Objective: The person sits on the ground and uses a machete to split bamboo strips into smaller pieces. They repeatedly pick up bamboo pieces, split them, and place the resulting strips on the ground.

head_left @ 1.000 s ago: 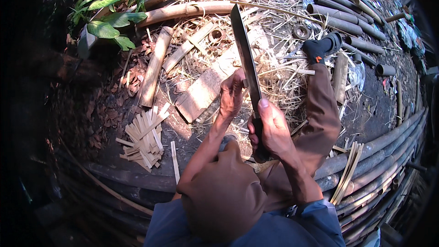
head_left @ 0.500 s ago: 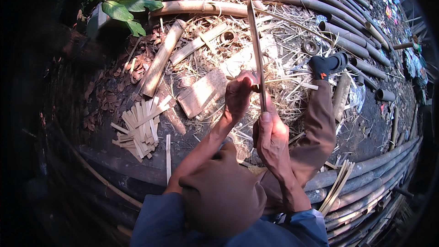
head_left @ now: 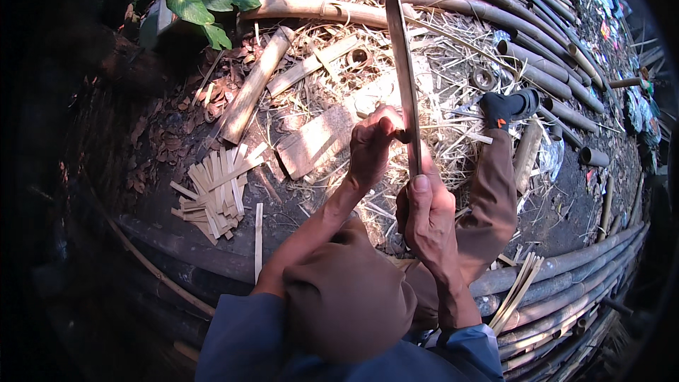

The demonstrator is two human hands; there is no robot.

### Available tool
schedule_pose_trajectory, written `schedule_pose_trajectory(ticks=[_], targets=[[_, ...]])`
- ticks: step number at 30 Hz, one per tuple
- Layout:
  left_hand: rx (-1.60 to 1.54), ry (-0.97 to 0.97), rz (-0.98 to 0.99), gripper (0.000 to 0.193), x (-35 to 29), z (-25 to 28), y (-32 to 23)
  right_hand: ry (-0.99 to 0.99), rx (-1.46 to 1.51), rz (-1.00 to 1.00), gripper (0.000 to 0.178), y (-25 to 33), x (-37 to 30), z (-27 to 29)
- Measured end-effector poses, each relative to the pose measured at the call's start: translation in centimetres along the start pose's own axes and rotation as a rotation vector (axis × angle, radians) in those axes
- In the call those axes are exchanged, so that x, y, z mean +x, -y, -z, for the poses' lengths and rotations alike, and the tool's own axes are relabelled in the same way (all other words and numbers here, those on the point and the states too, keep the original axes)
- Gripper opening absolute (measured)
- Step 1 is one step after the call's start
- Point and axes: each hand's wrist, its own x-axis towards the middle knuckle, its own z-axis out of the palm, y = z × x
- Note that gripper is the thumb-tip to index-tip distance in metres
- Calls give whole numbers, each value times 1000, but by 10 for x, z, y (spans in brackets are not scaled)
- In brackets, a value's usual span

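Observation:
My right hand (head_left: 429,216) is closed round the lower end of a long machete (head_left: 403,64), thumb pressed along it. The blade stands nearly upright in the view, its tip pointing away from me. Just left of the blade, my left hand (head_left: 370,147) is closed with its thumb raised, pinching a small bamboo piece at the blade's side. Most of that piece is hidden by fingers and blade. A pale bamboo strip (head_left: 475,136) shows to the right of the blade; whether it joins the pinched piece I cannot tell. Below them is my bent, brown-clad knee (head_left: 346,297).
Cut bamboo slats (head_left: 219,191) lie piled at left, a lone slat (head_left: 259,240) beside them. A wooden board (head_left: 315,143) rests among shavings (head_left: 453,64). Bamboo poles (head_left: 559,272) border the right and far sides, more slats (head_left: 518,290) leaning there. My right foot (head_left: 506,106) stretches ahead.
The machete has shifted slightly right, its tip a little farther away. My left hand keeps its pinch beside the blade. The whole view has moved slightly.

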Motion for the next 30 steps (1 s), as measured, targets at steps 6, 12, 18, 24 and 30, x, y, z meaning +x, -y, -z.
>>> schedule_pose_trajectory(ticks=[6,12,18,24,30], targets=[[175,-18,63,89,-2,40,51,25,8,-16,47,-48,24,-25],[229,-326,-5,85,-31,85,51,97,-44,-28,55,-52,45,-32],[1039,-119,-466,70,9,38,-20,108,-45,-60,58,-72,72,-19],[1070,16,-403,24,38,21,-21,61,-97,-10,50,-74,82,-18],[1049,-8,-413,19,44,18,-23,2,-540,155,34,-77,92,-19]])
